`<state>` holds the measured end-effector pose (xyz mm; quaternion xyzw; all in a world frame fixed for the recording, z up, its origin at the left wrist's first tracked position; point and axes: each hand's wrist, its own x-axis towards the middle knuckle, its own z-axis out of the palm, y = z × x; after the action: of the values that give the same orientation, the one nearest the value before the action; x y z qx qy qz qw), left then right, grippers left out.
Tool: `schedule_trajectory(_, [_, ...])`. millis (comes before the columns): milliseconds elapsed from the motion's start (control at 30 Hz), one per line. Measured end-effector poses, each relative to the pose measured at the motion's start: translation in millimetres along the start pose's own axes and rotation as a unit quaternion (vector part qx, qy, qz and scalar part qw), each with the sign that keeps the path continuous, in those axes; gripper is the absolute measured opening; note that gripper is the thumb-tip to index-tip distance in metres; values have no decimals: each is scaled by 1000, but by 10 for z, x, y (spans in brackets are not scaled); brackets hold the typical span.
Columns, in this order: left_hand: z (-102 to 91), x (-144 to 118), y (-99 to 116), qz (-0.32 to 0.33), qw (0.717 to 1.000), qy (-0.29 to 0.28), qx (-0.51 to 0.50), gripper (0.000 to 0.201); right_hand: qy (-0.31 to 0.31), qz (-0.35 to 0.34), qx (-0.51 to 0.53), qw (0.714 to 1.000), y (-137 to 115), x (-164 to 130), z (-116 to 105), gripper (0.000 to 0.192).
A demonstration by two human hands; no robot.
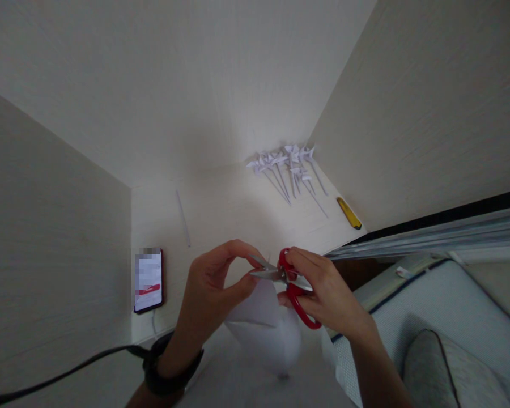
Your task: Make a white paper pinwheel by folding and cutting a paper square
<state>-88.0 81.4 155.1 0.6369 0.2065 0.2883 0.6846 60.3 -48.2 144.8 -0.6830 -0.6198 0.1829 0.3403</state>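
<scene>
the right hand (323, 286) grips a pair of red-handled scissors (289, 283), fingers through the loops, the blades pointing left and parted a little. the left hand (215, 283) pinches the top of a white sheet of paper (266, 328) between thumb and fingertips, just where the blade tips meet it; the sheet hangs down between the two wrists, above the near edge of the pale worktop (221, 209). a dark band sits on the left wrist. on the worktop to the left lies a phone (148, 280) with its screen lit, a cable running off its lower end. farther back, near the right wall, a cluster of small white paper pinwheels (287, 167) on thin sticks lies flat, and just right of them a yellow utility knife (349, 213). a single thin white stick (183, 217) lies apart at left.
</scene>
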Motion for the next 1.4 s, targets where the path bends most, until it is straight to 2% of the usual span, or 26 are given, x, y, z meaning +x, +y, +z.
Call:
schedule_trajectory(633, [-27,-26,-11,16,1000,-9,3,14,28,6,23,999,-31,8,-15,33])
schedule_trajectory(800, [-37,-31,-31,9,1000,-7,15,14,57,7,17,998,-37,24,-2,35])
schedule_trajectory(967, [-57,-46,-46,10,1000,7,22,12,122,53,31,991,-56,34,8,36])
schedule_trajectory(1167, [-56,-46,-51,0,1000,21,19,10,139,116,91,979,-61,9,-12,36])
schedule_trajectory(1300, [-41,-36,-70,-14,997,36,63,13,124,145,210,959,-66,-15,31,31])
schedule_trajectory(1400, [-24,-30,-79,-9,995,24,96,16,123,149,273,942,-93,1,96,26])
